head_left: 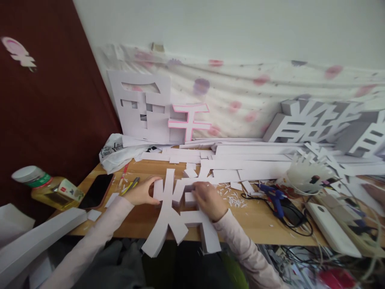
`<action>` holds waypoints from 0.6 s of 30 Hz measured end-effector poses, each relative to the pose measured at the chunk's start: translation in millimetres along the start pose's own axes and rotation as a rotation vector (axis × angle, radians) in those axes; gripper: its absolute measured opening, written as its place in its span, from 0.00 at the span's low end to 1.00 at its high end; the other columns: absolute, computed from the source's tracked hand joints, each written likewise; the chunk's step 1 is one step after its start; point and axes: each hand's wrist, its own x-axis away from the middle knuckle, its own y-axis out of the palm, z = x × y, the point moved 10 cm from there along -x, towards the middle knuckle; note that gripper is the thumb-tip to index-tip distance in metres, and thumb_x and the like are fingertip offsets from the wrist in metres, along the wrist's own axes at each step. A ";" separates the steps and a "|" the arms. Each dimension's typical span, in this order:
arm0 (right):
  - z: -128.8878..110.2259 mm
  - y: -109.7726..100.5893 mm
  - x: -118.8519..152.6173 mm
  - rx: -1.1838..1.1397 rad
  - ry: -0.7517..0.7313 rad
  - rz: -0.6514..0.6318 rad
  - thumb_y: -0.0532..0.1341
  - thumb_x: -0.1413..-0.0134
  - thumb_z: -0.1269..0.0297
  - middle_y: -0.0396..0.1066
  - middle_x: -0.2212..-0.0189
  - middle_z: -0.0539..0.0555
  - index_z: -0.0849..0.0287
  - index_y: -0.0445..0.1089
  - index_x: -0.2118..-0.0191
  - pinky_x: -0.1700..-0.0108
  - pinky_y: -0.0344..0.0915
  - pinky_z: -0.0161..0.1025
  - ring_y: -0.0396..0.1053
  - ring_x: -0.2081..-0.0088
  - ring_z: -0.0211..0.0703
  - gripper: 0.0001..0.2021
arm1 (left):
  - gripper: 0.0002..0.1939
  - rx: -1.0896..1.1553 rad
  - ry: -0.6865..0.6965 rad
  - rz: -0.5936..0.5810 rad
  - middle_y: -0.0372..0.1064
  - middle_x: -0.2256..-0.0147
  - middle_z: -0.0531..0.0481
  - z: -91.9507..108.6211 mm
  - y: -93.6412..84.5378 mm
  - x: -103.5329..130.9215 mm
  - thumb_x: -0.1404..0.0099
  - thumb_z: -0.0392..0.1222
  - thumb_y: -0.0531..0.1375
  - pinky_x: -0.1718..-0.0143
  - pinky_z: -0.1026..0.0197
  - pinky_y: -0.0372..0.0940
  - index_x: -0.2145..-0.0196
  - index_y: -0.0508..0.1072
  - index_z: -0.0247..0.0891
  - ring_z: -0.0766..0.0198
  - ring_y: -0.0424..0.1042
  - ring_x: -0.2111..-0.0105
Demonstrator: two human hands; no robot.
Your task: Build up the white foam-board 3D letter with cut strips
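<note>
A large white raised character of foam board (168, 216) lies near the table's front edge, its lower strokes reaching past the edge. My left hand (140, 193) curls its thumb and fingers round the short stroke at the character's left side. At the upper right part, my right hand (210, 200) is closed, its fingertips against the inner walls by a small box-shaped opening. Part of the character is hidden under the right hand, and anything small between those fingertips does not show.
A blue glue gun (275, 196) with its cord lies right, by a white tub (303, 176). White board strips (246, 164) stack along the back. Left are a phone (98, 190), a yellow cutter knife (130, 186) and an oil bottle (54, 192). Another person's hand (374, 192) shows far right.
</note>
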 end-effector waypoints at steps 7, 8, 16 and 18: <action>32.8 -8.6 -60.3 0.006 0.080 0.029 0.62 0.43 0.62 0.73 0.50 0.56 0.55 0.74 0.54 0.44 0.60 0.44 0.68 0.48 0.47 0.12 | 0.43 -0.128 0.017 -0.022 0.63 0.43 0.36 14.4 -7.2 -5.2 0.62 0.46 0.71 0.39 0.47 0.55 0.46 0.66 0.36 0.43 0.61 0.41; 34.8 -2.1 -65.4 0.015 0.099 0.022 0.64 0.45 0.59 0.72 0.49 0.57 0.55 0.74 0.54 0.43 0.59 0.47 0.67 0.47 0.50 0.14 | 0.43 -0.143 0.020 -0.026 0.63 0.43 0.36 16.5 -7.9 -6.2 0.62 0.46 0.71 0.40 0.46 0.56 0.46 0.66 0.36 0.43 0.61 0.41; 53.7 24.6 -66.0 0.006 0.250 0.015 0.62 0.44 0.55 0.74 0.52 0.59 0.53 0.74 0.51 0.41 0.52 0.55 0.61 0.42 0.55 0.16 | 0.40 -0.222 0.039 -0.035 0.64 0.43 0.36 25.9 -12.1 -5.2 0.58 0.48 0.69 0.41 0.48 0.58 0.47 0.66 0.34 0.43 0.64 0.43; 55.4 25.6 -66.2 -0.025 0.262 0.032 0.61 0.42 0.58 0.74 0.52 0.59 0.53 0.75 0.52 0.40 0.50 0.55 0.61 0.42 0.53 0.13 | 0.37 -0.244 0.049 -0.025 0.67 0.46 0.37 32.1 -11.7 -4.9 0.58 0.46 0.68 0.46 0.48 0.63 0.49 0.67 0.34 0.43 0.68 0.47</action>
